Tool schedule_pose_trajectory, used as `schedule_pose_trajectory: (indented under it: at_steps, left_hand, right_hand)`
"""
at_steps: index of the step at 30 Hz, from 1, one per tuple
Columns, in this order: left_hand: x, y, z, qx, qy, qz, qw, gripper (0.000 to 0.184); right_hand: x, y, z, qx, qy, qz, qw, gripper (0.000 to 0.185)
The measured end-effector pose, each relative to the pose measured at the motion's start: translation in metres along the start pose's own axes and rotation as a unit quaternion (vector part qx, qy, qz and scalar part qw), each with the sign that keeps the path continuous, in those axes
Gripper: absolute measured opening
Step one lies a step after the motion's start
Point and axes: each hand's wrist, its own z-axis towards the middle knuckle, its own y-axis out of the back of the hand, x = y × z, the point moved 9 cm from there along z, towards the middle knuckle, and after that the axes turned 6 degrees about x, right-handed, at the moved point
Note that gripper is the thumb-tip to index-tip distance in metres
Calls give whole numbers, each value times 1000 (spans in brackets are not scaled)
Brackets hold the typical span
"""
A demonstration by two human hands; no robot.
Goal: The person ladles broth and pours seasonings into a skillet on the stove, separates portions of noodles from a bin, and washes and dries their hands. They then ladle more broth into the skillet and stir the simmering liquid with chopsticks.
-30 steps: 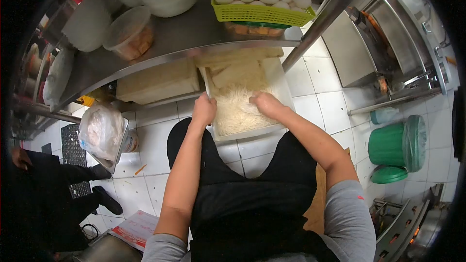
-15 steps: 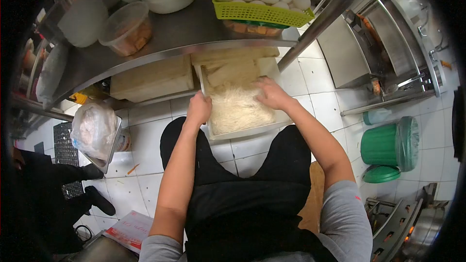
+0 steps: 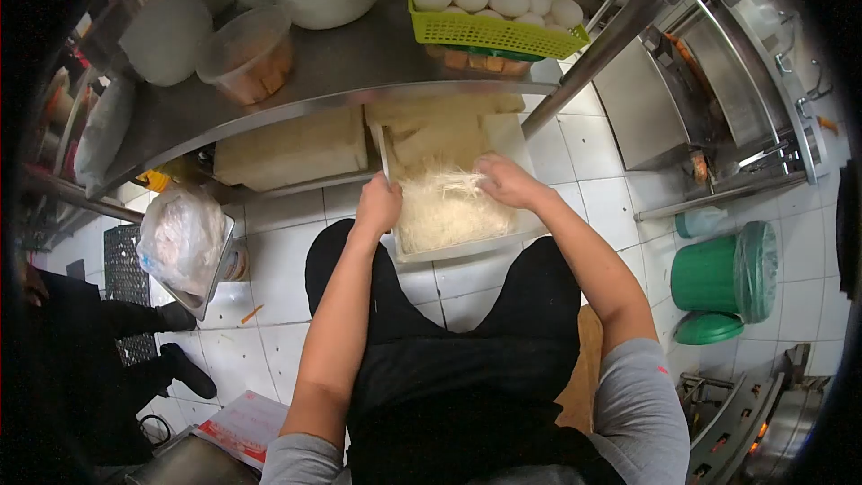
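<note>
A white rectangular bin (image 3: pixel 521 229) sits pulled out below the metal counter, in front of my knees. Inside it lies a heap of pale, thin noodles (image 3: pixel 453 223), and a light powder coats its back part. My left hand (image 3: pixel 379 205) is closed around the bin's left rim. At the bin's right side my right hand (image 3: pixel 507 183) has its fingers curled on some noodle strands, which stick out to the left of it. Its fingertips are partly hidden among the strands.
The steel counter (image 3: pixel 359 63) overhangs the bin, carrying a green basket (image 3: pixel 503 31) of eggs, a plastic tub (image 3: pixel 247 58) and stacked bowls. A bagged tray (image 3: pixel 184 238) stands left, near another person's shoes (image 3: pixel 187 368). Green bucket (image 3: pixel 709 269) and stove (image 3: pixel 736 422) are right.
My right hand has closed on noodle strands and drawn them up slightly, with its fingers now bunched. My left hand stays on the rim. The whole view has shifted a little.
</note>
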Motion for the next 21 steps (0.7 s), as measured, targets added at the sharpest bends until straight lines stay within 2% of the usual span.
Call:
schedule_pose_trajectory:
  at_steps: [3, 6, 9, 12, 16, 18, 20, 21]
  left_hand:
    - [-7, 3, -6, 13, 17, -18, 1000, 32]
    - [-8, 2, -5, -4, -19, -9, 1000, 32]
    - [-8, 1, -2, -14, -45, 4, 999, 33]
    - [-14, 5, -13, -5, -35, -11, 999, 33]
    - [-6, 2, 0, -45, -87, 24, 995, 31]
    - [-6, 0, -3, -17, -56, -15, 998, 31]
    - [-12, 1, -10, 18, -9, -41, 999, 32]
    - [-14, 2, -10, 5, -36, -42, 998, 33]
  right_hand:
    - [5, 13, -9, -60, -43, 25, 997, 18]
    - [30, 22, -18, -62, 0, 6, 998, 20]
    - [38, 41, -28, -154, 16, 45, 987, 21]
    - [23, 33, -33, -112, -42, 74, 990, 23]
    - [8, 39, -49, -159, -118, 97, 975, 23]
    - [2, 40, -55, -171, -133, 102, 971, 22]
    - [-17, 36, -64, -216, -134, 234, 939, 21]
    - [-25, 36, -70, -240, -132, 298, 914, 20]
